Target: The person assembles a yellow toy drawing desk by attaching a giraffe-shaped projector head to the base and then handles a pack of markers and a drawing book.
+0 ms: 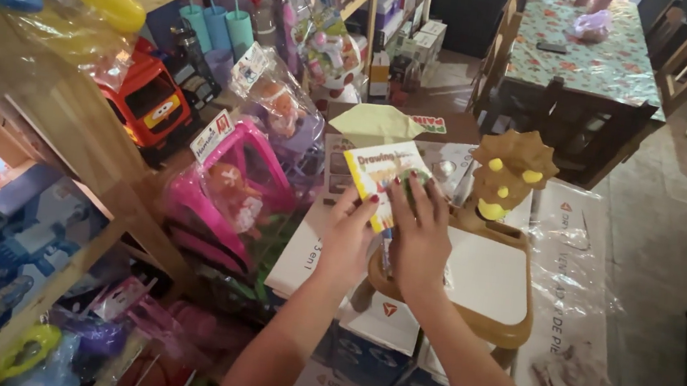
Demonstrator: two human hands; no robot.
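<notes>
Both hands grip a thin yellow drawing booklet (pixel 379 187): left hand (pixel 346 241) pinching its edge, right hand (pixel 418 237) fingers flat across. Light, bendy; best held by edges.

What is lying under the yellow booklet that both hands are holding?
Under the yellow booklet lies the tan drawing board with its white surface. The hands and booklet cover the board's left part.
</notes>
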